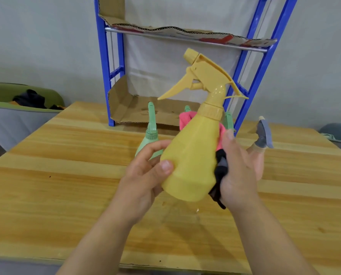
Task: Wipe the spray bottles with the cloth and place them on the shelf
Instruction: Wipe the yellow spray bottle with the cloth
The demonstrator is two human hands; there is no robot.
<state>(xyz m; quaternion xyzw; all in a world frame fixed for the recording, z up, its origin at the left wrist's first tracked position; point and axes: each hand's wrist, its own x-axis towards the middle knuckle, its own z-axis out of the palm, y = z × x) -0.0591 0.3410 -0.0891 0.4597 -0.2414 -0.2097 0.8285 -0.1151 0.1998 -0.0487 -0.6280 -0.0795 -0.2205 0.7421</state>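
A yellow spray bottle [191, 155] is held above the wooden table, tilted with its nozzle pointing up and left. My left hand [145, 173] grips its lower left side, thumb on the front. My right hand [237, 171] presses a dark cloth [220, 175] against the bottle's right side, fingers curled round the cloth. Behind stand a green spray bottle [150, 135], a pink one [186, 120] and another green one [228, 122], mostly hidden by the yellow bottle. A beige bottle with a grey trigger [264, 135] stands behind my right hand.
The blue metal shelf [106, 76] stands at the table's far edge, its levels lined with cardboard [137, 112]. A green and grey bin [16, 112] with dark items sits off the table at the left. The wooden table [66, 185] spreads around my hands.
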